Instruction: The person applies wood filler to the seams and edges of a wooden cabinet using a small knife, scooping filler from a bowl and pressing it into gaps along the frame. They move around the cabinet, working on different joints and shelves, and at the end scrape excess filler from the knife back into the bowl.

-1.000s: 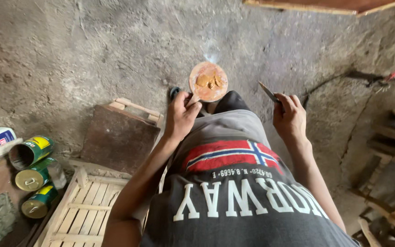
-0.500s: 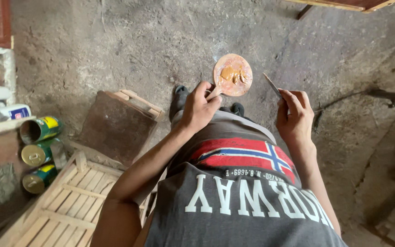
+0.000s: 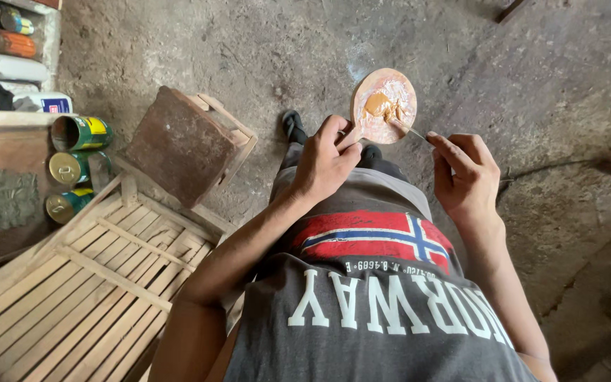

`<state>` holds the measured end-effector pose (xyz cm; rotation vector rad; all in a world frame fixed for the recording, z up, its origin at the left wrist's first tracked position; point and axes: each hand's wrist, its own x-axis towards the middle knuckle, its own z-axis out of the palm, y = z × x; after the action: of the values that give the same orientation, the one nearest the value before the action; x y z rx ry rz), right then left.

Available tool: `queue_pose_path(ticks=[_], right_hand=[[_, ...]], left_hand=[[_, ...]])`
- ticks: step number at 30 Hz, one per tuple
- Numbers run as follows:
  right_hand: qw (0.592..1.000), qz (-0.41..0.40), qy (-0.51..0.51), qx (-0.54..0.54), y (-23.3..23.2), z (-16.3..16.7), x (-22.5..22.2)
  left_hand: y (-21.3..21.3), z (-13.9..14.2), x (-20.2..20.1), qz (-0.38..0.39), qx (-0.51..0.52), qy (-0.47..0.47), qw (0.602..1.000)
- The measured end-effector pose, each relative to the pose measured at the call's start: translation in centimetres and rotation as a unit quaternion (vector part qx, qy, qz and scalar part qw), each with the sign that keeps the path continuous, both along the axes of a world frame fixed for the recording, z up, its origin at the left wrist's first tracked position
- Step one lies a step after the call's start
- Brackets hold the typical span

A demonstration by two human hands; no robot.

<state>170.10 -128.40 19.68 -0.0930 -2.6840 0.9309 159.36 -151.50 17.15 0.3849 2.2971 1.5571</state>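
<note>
My left hand point(image 3: 325, 159) grips the lower edge of a small round wooden disc point(image 3: 385, 105) that carries a lump of tan putty. A thin metal blade point(image 3: 410, 129) is pinched in the fingers of my right hand point(image 3: 465, 175), and its tip touches the putty on the disc. Both hands are held out in front of my grey shirt point(image 3: 376, 304), above the concrete floor. A dark shoe point(image 3: 293, 126) shows on the floor just left of my left hand.
A slatted wooden pallet point(image 3: 65, 283) lies at lower left. A wooden box with a rusty brown panel point(image 3: 182, 145) stands beside it. Three cans point(image 3: 79, 166) lie on their sides at the left, with bottles and packets on a shelf point(image 3: 8, 49) above. A dark cable point(image 3: 602, 170) crosses the floor at right.
The blade tip in my right hand has come in to touch the putty on the disc. The view has shifted, so the pallet and cans now show more.
</note>
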Motion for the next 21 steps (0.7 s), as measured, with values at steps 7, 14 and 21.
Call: queue_pose_path(ticks=[7, 14, 21], right_hand=[[0.999, 0.039, 0.009, 0.034, 0.1, 0.6, -2.9], [0.996, 0.044, -0.072, -0.001, 0.2, -2.9, -6.3], [0.992, 0.025, -0.087, 0.093, 5.9, -9.8, -12.0]], left_hand=[[0.2, 0.3, -0.4, 0.029, -0.005, 0.011, 1.0], [2.7, -4.3, -2.2, 0.053, 0.018, -0.058, 0.997], [3.9, -13.4, -5.2, 0.139, 0.015, -0.071, 0.988]])
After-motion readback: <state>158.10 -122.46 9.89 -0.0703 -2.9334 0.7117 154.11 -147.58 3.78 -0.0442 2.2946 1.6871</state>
